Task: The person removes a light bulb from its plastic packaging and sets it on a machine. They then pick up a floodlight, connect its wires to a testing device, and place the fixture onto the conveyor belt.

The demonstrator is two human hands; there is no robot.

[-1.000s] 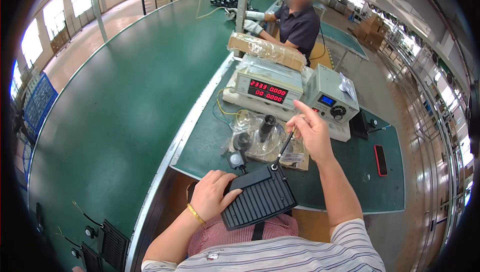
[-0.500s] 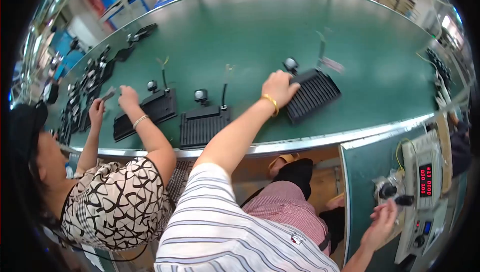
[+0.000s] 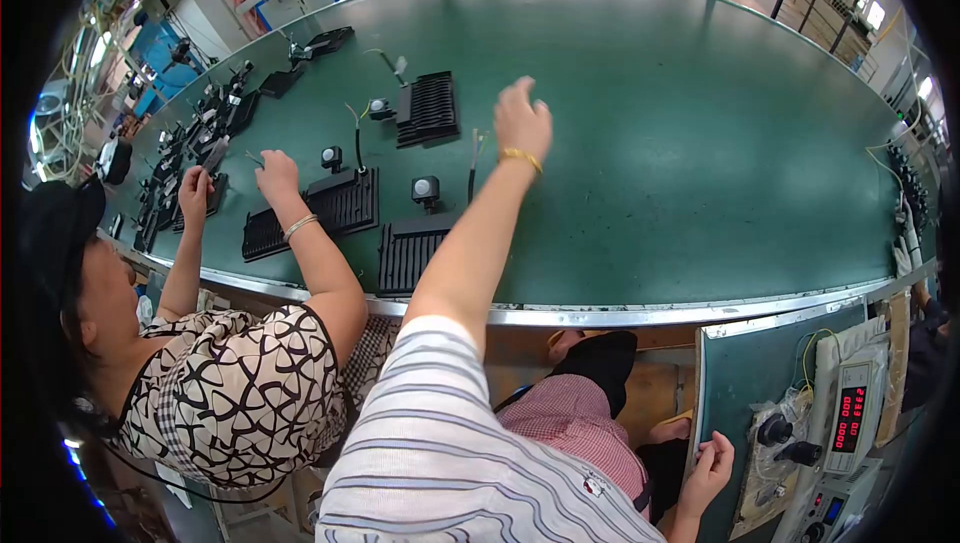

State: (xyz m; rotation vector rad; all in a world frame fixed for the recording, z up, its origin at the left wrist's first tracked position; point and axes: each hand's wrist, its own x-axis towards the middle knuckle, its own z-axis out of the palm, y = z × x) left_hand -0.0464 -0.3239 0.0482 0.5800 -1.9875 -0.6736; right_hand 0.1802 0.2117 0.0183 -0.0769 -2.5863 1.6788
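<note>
My left hand (image 3: 523, 125), with a gold bracelet at the wrist, hovers over the green table with its fingers apart and nothing in them. Left of it lies a black finned floodlight (image 3: 428, 108) with a small sensor and a wire. Nearer me, another floodlight (image 3: 410, 255) rests at the table edge, partly hidden by my forearm. My right hand (image 3: 708, 471) is beside the edge of the side table, fingers loosely bent and slightly apart, with nothing visible in them. To its right are black knobs (image 3: 775, 430) on a plastic-covered fixture.
A co-worker's hands (image 3: 278, 178) are at the left, near a third floodlight (image 3: 345, 205). Several black parts (image 3: 190, 143) line the table's left side. A meter with red digits (image 3: 850, 418) stands at the right. The green table (image 3: 680, 163) has a metal front edge.
My left hand has let go of a floodlight, which now lies farther back and to the left. My right hand has drawn left, away from the black knobs. The view has shifted slightly.
</note>
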